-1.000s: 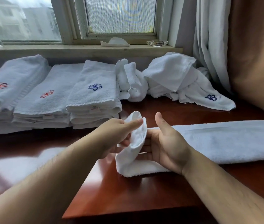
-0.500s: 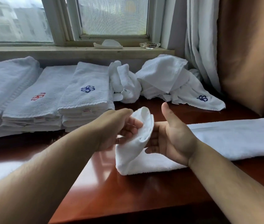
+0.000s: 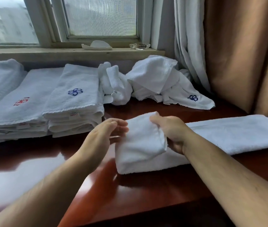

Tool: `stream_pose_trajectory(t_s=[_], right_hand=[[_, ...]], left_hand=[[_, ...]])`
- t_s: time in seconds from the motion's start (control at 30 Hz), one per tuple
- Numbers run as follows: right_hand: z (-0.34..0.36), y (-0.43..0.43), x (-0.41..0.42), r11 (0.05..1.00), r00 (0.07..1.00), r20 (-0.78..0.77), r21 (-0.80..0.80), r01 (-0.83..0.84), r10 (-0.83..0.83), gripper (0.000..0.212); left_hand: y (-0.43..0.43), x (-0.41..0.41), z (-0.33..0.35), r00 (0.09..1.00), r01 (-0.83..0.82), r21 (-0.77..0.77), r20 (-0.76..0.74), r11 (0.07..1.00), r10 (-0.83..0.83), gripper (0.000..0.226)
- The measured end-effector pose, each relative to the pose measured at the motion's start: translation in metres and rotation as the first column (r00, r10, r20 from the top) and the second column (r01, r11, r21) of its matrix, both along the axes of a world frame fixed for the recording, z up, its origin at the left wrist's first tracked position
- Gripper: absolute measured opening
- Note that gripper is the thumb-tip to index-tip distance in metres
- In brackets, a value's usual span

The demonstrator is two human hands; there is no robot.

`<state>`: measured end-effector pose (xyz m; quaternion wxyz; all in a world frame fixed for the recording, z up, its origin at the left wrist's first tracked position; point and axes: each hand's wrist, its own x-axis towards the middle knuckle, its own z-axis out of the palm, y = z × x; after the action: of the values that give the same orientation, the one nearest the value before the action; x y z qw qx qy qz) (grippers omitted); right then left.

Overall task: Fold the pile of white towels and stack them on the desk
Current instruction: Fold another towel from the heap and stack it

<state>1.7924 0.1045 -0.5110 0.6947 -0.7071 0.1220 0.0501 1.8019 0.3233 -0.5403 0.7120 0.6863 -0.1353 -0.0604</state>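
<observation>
A long white towel (image 3: 238, 133), folded lengthwise, lies across the red-brown desk (image 3: 154, 194). Its left end (image 3: 141, 145) is lifted and turned over towards the right. My right hand (image 3: 171, 130) grips that end at its top edge. My left hand (image 3: 108, 133) is just left of the fold, fingers apart, touching or nearly touching the cloth. Stacks of folded towels (image 3: 74, 102) with blue and red flower marks sit at the back left. A loose pile of unfolded towels (image 3: 156, 79) lies at the back, under the window.
The window sill (image 3: 72, 53) carries a white dish (image 3: 97, 45) and a glass ashtray (image 3: 139, 46). White and brown curtains (image 3: 228, 54) hang at the right. The desk's front edge runs near the bottom of the view.
The towel's left end has passed from my left hand to my right and has been turned further over to the right. My left hand has let go and opened.
</observation>
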Motion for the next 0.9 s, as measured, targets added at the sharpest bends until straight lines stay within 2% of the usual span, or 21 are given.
stream_pose_trajectory(t_s=[0.07,0.13,0.17,0.2,0.27,0.33,0.43,0.6,0.67,0.77,0.9], right_hand=[[0.005,-0.017,0.003,0.986,0.994,0.034,0.135,0.098,-0.104,0.034],[0.006,-0.044,0.004,0.943,0.987,0.021,0.297,0.148,-0.162,0.031],[0.005,-0.056,0.002,0.937,0.991,-0.003,0.327,0.125,-0.131,0.033],[0.001,-0.067,-0.002,0.949,0.998,-0.036,0.307,0.068,-0.060,0.037],[-0.008,-0.083,-0.010,0.984,0.996,-0.074,0.171,-0.040,0.053,0.044],[-0.010,-0.097,-0.014,0.994,0.997,-0.045,0.092,-0.054,0.058,0.039],[0.000,-0.123,-0.019,0.981,0.999,0.037,0.192,0.007,-0.015,0.037],[0.020,-0.165,-0.020,0.974,0.993,0.016,0.199,0.110,-0.115,0.043],[0.033,-0.185,-0.018,0.957,0.979,-0.030,0.208,0.204,-0.202,0.047],[0.054,-0.223,-0.015,0.945,0.963,0.001,0.193,0.265,-0.270,0.044],[0.075,-0.286,-0.021,0.942,0.948,-0.006,0.111,0.317,-0.318,0.044]], left_hand=[[0.004,-0.001,-0.001,0.981,-0.049,0.234,0.195,0.971,0.003,0.036],[-0.002,-0.003,-0.004,0.946,-0.057,0.467,0.308,0.882,-0.103,0.034],[-0.007,-0.004,-0.006,0.930,-0.053,0.569,0.328,0.821,-0.167,0.034],[-0.014,-0.005,-0.008,0.919,-0.038,0.653,0.320,0.756,-0.230,0.038],[-0.030,-0.008,-0.013,0.907,0.004,0.750,0.276,0.661,-0.318,0.052],[-0.047,-0.012,-0.013,0.892,0.012,0.772,0.279,0.636,-0.356,0.060],[-0.069,-0.013,-0.008,0.870,0.027,0.755,0.305,0.656,-0.387,0.071],[-0.108,0.000,0.008,0.834,0.044,0.717,0.357,0.696,-0.420,0.069],[-0.129,0.005,0.019,0.821,0.069,0.679,0.377,0.731,-0.428,0.064],[-0.161,0.013,0.033,0.811,0.095,0.628,0.402,0.772,-0.426,0.062],[-0.207,0.021,0.036,0.728,0.071,0.715,0.440,0.696,-0.526,0.052]])
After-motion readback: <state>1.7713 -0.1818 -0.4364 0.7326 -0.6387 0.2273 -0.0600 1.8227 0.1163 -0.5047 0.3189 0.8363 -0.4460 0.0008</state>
